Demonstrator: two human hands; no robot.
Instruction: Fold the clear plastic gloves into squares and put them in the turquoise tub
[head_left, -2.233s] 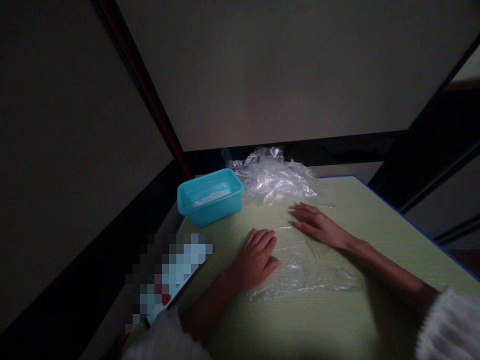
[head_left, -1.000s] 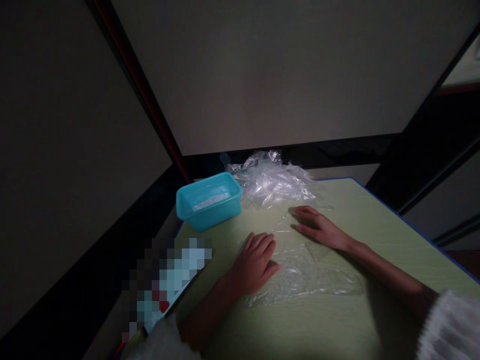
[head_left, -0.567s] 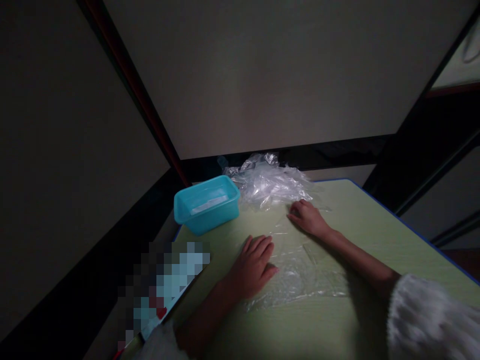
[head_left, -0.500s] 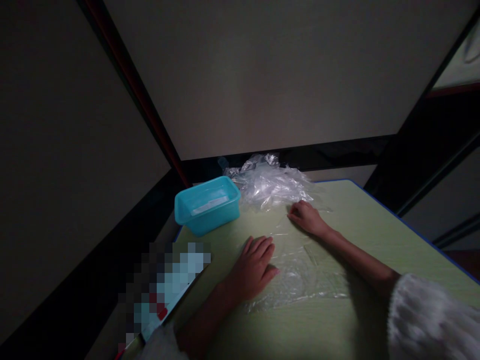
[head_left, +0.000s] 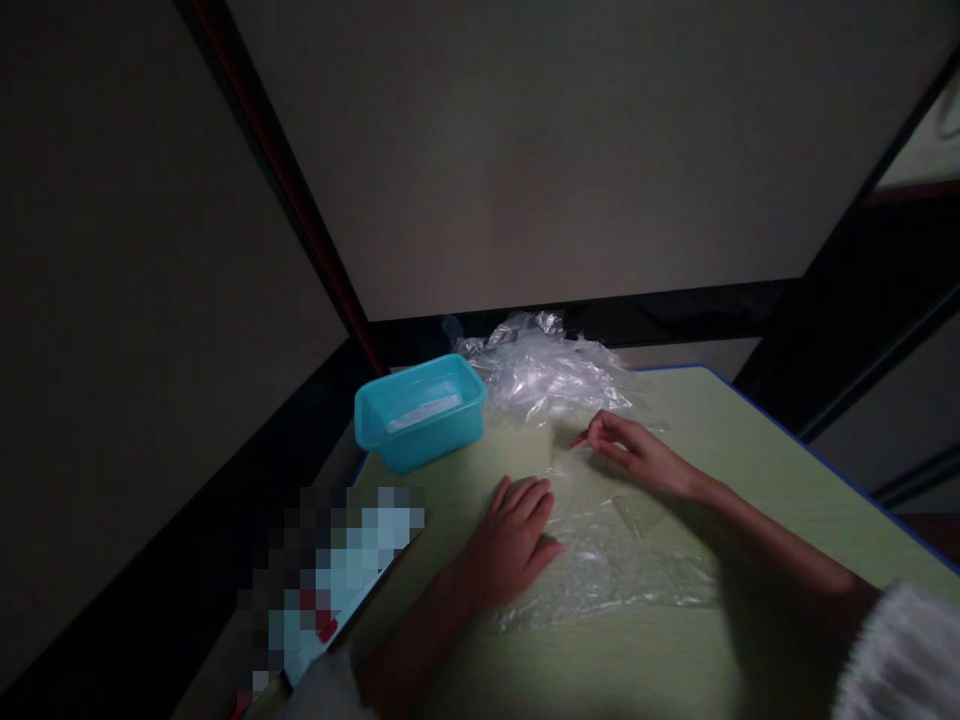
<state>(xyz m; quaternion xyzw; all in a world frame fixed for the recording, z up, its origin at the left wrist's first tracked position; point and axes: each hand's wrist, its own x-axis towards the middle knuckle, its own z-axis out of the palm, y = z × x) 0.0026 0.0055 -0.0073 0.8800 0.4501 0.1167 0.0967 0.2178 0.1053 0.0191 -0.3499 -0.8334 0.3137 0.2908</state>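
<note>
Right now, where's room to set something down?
The right side, between the right forearm and the blue table edge; also the near strip before the flat plastic. Crowded: the middle, with left hand and right hand; the back, with teal basin and plastic heap; and left, by a pixelated object.

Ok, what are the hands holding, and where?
The right hand appears to pinch the clear plastic by its far edge; the left hand lies flat, gripping nothing.
</note>
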